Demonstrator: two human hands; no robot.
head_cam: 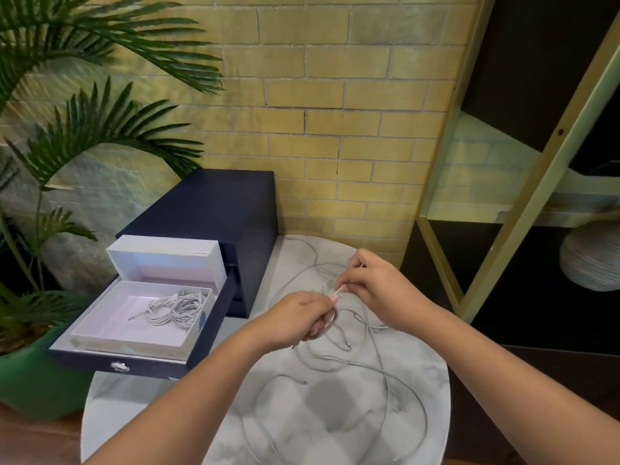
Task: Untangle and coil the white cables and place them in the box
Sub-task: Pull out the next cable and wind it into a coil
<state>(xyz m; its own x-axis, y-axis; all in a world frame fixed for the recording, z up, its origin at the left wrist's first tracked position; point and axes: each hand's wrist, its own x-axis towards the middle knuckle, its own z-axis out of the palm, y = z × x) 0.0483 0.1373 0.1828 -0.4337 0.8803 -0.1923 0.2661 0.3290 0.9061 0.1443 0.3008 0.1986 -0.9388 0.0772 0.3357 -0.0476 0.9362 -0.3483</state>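
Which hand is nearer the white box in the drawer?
Left. The left hand holds a white cable over the table, just right of the box; the right hand pinches the cable farther right.

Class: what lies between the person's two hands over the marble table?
In the head view, a short stretch of white cable spans from the left hand to the right hand; both pinch it.

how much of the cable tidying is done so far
Done: a bundle of coiled cables lies in the white box. In hand: the left hand grips a small coil while the right hand pinches its free end. Left: several loose cables sprawl tangled across the marble table.
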